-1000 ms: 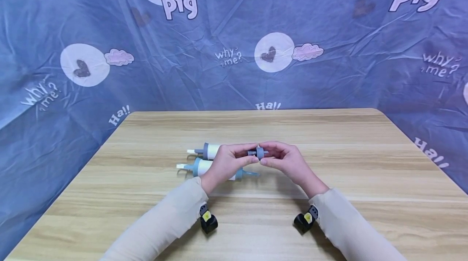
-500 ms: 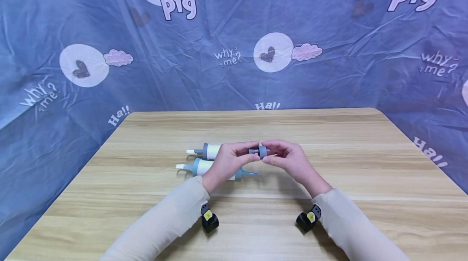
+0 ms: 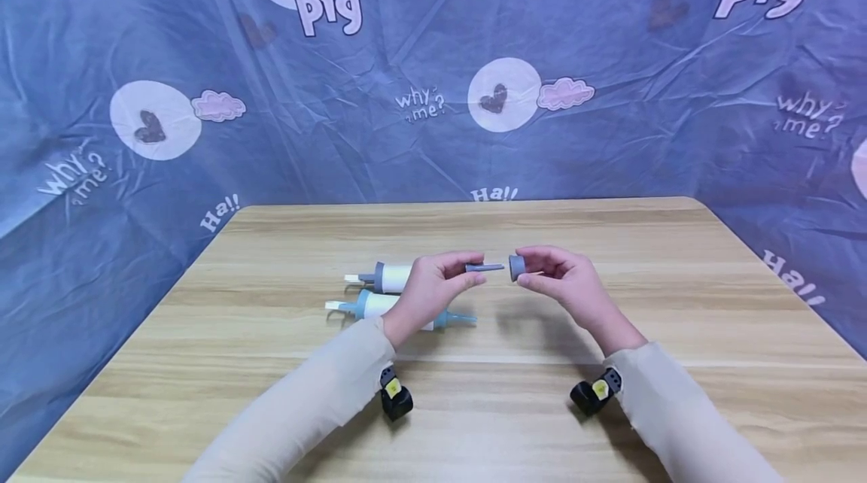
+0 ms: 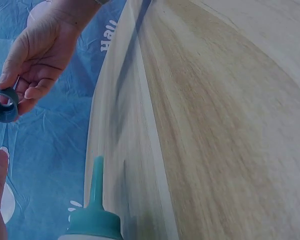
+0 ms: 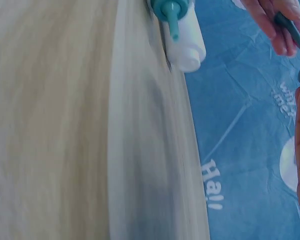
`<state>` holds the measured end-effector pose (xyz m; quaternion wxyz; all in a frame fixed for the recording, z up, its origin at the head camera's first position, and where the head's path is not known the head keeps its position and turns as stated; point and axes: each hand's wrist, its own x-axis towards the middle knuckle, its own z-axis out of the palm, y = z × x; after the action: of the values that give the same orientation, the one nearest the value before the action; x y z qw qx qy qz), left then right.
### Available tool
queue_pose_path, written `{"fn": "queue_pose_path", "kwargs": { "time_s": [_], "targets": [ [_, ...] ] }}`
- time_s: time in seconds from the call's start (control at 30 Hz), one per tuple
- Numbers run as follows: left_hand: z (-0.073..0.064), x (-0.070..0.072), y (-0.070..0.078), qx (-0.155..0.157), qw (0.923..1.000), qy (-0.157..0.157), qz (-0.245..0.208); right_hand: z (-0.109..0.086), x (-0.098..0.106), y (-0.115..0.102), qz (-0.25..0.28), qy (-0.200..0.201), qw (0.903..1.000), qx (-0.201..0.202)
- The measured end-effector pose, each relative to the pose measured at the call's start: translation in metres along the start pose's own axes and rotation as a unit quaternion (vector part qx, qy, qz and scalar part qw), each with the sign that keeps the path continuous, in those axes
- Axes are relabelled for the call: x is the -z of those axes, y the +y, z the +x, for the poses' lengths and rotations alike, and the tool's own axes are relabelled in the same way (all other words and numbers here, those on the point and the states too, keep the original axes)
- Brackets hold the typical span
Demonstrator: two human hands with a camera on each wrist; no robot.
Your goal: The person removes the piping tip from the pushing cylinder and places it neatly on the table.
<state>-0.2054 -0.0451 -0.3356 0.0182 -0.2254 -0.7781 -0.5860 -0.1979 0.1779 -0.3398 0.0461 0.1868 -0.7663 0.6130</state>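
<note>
In the head view my left hand [image 3: 433,286] pinches a thin grey-blue nozzle [image 3: 485,268] between thumb and fingertips, its narrow tip directed right. My right hand [image 3: 576,284] holds a grey-blue ring-shaped screw cap [image 3: 517,268] by its edge. A small gap separates tip and cap. The left wrist view shows the cap [image 4: 10,116] as a hollow ring, with the nozzle's tip overlapping it. Below and behind the left hand lie two white bottles: the farther bottle [image 3: 396,279] with grey-blue fittings, partly covered by the hand, and the nearer bottle [image 3: 379,306] with light-blue ones.
Both bottles lie sideways on the wooden table [image 3: 474,430]. A teal nozzle [image 4: 97,187] sticks out from the nearer bottle. On the farther bottle, a bare white neck [image 5: 188,61] shows in the right wrist view. A blue printed cloth [image 3: 433,159] hangs behind the table.
Earlier the nozzle and cap were together between both hands. Now the right hand has drawn the cap away to the right, and both hands have risen slightly in the head view.
</note>
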Motion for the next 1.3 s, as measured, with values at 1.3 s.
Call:
{"fn": "queue_pose_path", "kwargs": {
  "time_s": [1.3],
  "targets": [
    [0.026, -0.079, -0.006, 0.158, 0.9845, 0.067, 0.037, -0.003, 0.062, 0.038, -0.173, 0.021, 0.9689, -0.176]
  ]
}}
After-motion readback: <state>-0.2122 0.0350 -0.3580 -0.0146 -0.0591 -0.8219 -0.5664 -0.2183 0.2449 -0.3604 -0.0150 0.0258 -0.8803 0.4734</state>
